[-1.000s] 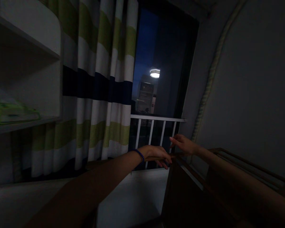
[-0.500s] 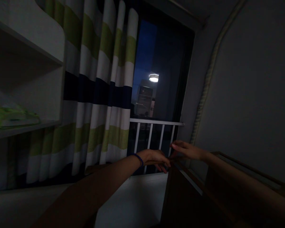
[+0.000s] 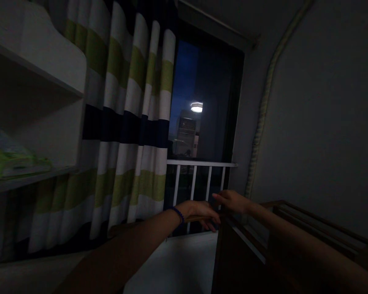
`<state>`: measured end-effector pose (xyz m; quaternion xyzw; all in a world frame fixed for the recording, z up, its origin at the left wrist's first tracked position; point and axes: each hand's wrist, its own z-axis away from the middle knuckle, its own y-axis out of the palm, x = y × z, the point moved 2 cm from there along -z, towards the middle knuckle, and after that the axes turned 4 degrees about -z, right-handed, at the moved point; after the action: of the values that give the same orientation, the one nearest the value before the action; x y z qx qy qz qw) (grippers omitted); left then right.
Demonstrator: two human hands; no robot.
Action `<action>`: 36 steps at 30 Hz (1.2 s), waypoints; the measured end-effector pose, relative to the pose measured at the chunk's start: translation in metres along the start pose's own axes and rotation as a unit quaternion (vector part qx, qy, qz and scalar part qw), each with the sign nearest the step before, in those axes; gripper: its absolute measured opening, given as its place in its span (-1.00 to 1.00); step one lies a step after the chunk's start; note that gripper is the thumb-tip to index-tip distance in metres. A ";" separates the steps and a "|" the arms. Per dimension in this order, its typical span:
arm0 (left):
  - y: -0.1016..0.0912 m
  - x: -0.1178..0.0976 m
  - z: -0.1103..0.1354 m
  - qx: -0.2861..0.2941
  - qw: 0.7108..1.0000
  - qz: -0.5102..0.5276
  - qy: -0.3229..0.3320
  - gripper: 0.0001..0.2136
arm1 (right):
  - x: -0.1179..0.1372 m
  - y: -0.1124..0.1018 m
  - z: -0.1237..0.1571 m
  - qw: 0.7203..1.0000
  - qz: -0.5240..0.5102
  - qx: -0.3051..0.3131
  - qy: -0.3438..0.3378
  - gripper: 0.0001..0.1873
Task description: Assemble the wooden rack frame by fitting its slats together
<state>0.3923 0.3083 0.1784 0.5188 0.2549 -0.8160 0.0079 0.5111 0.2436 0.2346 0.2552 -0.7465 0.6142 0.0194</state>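
Note:
My left hand [image 3: 204, 211], with a dark blue beaded bracelet [image 3: 179, 215] on its wrist, has its fingers bent down over a thin brown strip [image 3: 198, 218], apparently of wood. Part of the strip is hidden behind my forearm. Close beside it, at the near corner of a dark brown wooden frame [image 3: 248, 234], is my right hand [image 3: 231, 201]. Its fingers point left toward my left hand; deep shadow hides their tips and anything between them. A pale edge [image 3: 250, 243] runs along the frame's top side.
A striped curtain [image 3: 131, 130] hangs left of a dark window [image 3: 208, 102], which has a white railing [image 3: 202, 163] before it. A wrapped pipe [image 3: 262, 114] runs down the right wall. At left, a white shelf [image 3: 64, 139] holds a green packet [image 3: 16, 163]. Below lies a white surface [image 3: 171, 265].
The view has tilted slightly upward, so the window and curtain sit lower. My right hand has shifted a little left, closer to my left hand, which keeps its place on the strip.

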 end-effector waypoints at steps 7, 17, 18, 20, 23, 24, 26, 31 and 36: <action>0.001 -0.004 0.005 -0.014 1.000 0.003 -0.004 -0.75 | 0.012 -0.001 -0.024 0.988 0.103 -0.010 0.116 -0.63; 0.001 0.002 0.002 -0.024 1.000 0.005 0.014 -0.80 | 0.014 -0.005 -0.024 0.986 0.147 0.044 0.060 -0.71; 0.000 0.002 0.002 -0.025 1.000 0.006 0.019 -0.79 | 0.015 -0.007 -0.020 0.987 0.144 0.060 0.031 -0.73; 0.000 0.001 0.002 -0.023 1.000 0.005 0.020 -0.77 | 0.016 -0.013 -0.011 0.986 0.137 0.096 -0.020 -0.76; 0.000 0.000 0.003 -0.021 1.000 0.000 0.015 -0.80 | 0.011 -0.022 -0.002 0.978 0.135 0.148 -0.058 -0.65; 0.000 0.000 0.003 -0.023 1.000 -0.001 0.015 -0.81 | 0.008 -0.024 -0.001 0.975 0.139 0.163 -0.060 -0.60; 0.000 0.000 0.003 -0.030 0.999 -0.002 0.016 -0.81 | 0.003 -0.027 -0.001 0.969 0.154 0.184 -0.060 -0.54; 0.000 -0.002 0.004 -0.047 0.999 -0.013 0.013 -0.79 | -0.007 -0.031 -0.013 0.960 0.207 0.167 -0.082 -0.57; -0.001 -0.005 0.003 -0.049 0.998 -0.040 0.001 -0.78 | -0.009 -0.033 -0.022 0.950 0.253 0.150 -0.108 -0.62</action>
<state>0.3914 0.3068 0.1843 0.5082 0.3149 -0.8016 -0.0003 0.5256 0.2634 0.2665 0.1223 -0.6835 0.6725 -0.2560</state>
